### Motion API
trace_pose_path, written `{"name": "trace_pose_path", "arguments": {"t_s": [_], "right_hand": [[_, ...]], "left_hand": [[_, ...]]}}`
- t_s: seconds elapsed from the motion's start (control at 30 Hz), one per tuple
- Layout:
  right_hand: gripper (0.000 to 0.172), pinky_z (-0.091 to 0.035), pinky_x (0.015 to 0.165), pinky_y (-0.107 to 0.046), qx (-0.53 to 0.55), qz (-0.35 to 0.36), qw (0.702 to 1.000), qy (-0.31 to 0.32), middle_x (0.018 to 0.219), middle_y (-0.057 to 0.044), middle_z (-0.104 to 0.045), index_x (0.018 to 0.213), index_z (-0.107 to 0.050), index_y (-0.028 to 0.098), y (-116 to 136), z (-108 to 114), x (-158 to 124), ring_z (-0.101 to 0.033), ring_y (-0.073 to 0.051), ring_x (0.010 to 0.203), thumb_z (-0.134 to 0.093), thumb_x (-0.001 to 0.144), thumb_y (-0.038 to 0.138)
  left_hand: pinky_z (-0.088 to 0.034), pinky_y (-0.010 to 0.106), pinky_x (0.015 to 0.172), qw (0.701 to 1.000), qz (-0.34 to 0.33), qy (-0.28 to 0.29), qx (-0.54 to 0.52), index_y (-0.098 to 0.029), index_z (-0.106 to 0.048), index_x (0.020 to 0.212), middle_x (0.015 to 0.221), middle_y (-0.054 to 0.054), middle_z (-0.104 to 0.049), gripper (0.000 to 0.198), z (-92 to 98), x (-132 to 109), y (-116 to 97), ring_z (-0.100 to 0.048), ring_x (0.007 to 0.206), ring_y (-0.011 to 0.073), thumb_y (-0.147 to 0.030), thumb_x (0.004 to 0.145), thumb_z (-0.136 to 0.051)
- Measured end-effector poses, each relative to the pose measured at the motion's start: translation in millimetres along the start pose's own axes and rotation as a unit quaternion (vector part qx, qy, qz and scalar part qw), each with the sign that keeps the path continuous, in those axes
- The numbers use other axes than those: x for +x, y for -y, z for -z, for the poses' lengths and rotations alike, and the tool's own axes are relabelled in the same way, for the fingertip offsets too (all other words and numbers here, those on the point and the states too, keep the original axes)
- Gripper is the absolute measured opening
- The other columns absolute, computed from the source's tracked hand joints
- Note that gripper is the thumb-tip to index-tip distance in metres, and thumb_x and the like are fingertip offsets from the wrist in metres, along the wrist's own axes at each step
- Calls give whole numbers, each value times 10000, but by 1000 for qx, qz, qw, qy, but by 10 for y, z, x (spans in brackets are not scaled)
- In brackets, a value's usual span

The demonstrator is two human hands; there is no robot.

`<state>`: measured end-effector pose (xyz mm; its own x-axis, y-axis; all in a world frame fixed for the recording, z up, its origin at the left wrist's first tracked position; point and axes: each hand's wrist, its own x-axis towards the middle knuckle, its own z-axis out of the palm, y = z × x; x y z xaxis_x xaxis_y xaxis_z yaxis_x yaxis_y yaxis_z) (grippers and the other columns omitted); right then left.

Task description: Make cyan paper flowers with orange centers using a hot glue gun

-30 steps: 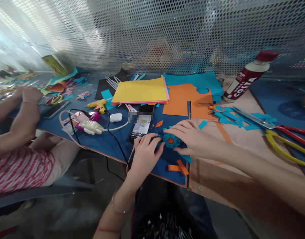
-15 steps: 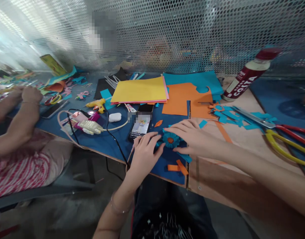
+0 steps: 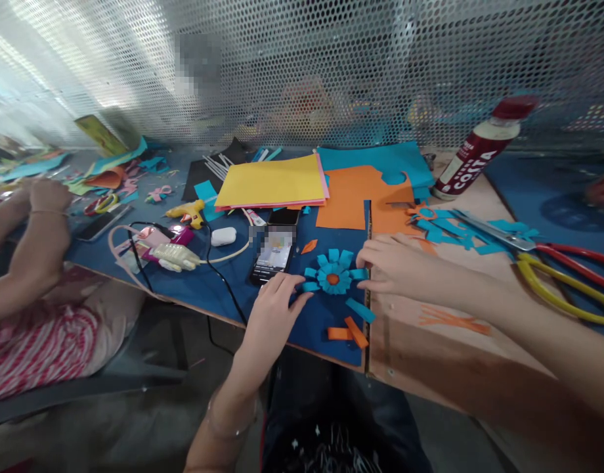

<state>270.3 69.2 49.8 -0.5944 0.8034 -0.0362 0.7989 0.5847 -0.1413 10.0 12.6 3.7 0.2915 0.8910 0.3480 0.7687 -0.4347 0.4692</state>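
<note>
A blue paper flower (image 3: 333, 279) with looped petals and an orange centre lies flat on the blue tabletop between my hands. My left hand (image 3: 276, 303) pinches a petal on its left side between thumb and fingers. On the opposite side, my right hand (image 3: 388, 266) has its thumb and fingertips closed on a petal. Below the flower lie a loose blue strip (image 3: 361, 310) and orange strips (image 3: 339, 334). A small orange leaf-shaped piece (image 3: 309, 246) rests above it.
Nearby are a phone (image 3: 273, 255), a white earbud case (image 3: 224, 236), a yellow glue gun (image 3: 186, 211) and a cabled power strip (image 3: 174, 256). Coloured sheets (image 3: 272, 180), large scissors (image 3: 533, 246) and a bottle (image 3: 476, 154) stand farther off. A co-worker's arms (image 3: 31, 243) are at left.
My hands have moved apart to the flower's two sides, uncovering its petals. The right hand has drawn back to the right. The camera view has shifted slightly.
</note>
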Motion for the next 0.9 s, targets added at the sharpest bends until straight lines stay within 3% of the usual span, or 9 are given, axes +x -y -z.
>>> {"name": "trace_pose_path", "arguments": {"t_s": [0.3,0.6,0.77,0.9], "right_hand": [[240,-296,705,-344,-30,33,998,-54,923,-68,-622,910,-635,201,23,-65,19,-542,-252,869,-670,843,428],[229,-345,747,-366,-7,31,997,-73,944,-70,-625,914,-632,202,37,18,-12,-554,-254,909,-618,882,429],[235,-390,732,-358,53,30,995,-74,899,-57,-647,936,-628,203,141,11,-170,-558,-229,859,-532,942,417],[335,-381,791,-400,7,1,988,-156,862,-60,-629,835,-604,198,280,-247,-427,-538,-246,866,-509,945,499]], "left_hand": [[-530,348,858,1000,-13,2,-1,-205,-622,1013,983,44,-676,98,-58,11,39,-641,965,207,-261,933,-624],[-523,352,851,1000,-22,4,13,-216,-616,1017,986,43,-679,97,-71,25,16,-643,958,215,-259,930,-625],[-501,409,957,997,-39,-52,34,-230,-615,1093,1110,69,-661,181,-62,18,-23,-615,1065,242,-286,922,-636],[-446,463,1030,992,-59,-90,71,-234,-625,1145,1267,96,-613,240,-49,34,-120,-536,1210,281,-317,920,-640]]}}
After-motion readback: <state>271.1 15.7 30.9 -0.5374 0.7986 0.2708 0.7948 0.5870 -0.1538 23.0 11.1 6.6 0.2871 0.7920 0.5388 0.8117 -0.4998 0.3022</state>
